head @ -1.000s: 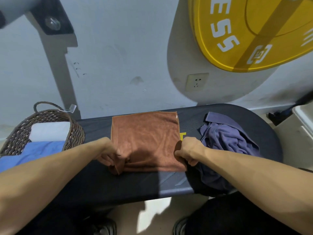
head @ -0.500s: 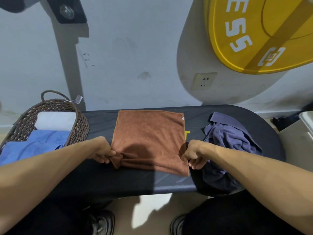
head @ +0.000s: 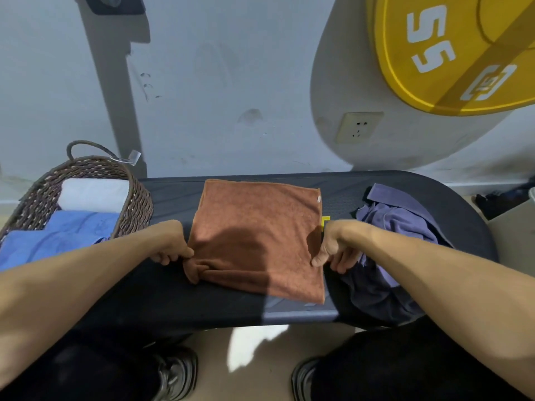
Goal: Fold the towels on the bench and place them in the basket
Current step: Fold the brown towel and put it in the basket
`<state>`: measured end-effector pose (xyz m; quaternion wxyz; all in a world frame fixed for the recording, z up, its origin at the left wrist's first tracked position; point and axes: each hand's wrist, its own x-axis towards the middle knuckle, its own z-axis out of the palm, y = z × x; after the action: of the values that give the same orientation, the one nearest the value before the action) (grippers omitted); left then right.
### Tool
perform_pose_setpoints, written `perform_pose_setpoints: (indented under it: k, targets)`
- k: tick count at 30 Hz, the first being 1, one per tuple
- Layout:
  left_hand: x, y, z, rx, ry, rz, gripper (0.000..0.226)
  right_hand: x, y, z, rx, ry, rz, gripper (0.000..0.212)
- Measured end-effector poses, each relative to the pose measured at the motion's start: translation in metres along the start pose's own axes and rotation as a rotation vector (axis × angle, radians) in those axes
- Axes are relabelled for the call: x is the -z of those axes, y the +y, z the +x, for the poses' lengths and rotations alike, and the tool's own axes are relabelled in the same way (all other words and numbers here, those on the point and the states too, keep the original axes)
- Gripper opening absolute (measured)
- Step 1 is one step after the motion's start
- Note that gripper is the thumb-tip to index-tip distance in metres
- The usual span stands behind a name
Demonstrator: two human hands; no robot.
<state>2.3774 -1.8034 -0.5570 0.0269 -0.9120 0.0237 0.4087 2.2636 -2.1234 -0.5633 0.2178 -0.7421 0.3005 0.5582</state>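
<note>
Left of the brown towel (head: 257, 227), a wicker basket (head: 136, 204) holds blue and white folded towels. On the black bench (head: 179, 296), the left hand (head: 170, 244) pinches the brown towel's bunched near-left corner; the right hand (head: 333, 247) pinches its right edge. Right of it lies a crumpled purple towel (head: 396, 227).

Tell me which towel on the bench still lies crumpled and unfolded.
The purple towel at the bench's right end, bunched in a heap. The brown towel lies spread flat, with the left hand and right hand at its sides.
</note>
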Motion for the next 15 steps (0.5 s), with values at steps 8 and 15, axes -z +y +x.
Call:
perform_pose_setpoints:
  k: [8, 15]
  targets:
    - [-0.054, 0.085, -0.036, -0.894, 0.446, -0.119, 0.024, 0.071, -0.022, 0.012, 0.308, 0.705, 0.343, 0.032]
    - [-0.092, 0.116, -0.037, -0.929, 0.079, -0.031, 0.004, 0.088, -0.022, 0.038, 0.413, 0.652, 0.315, 0.015]
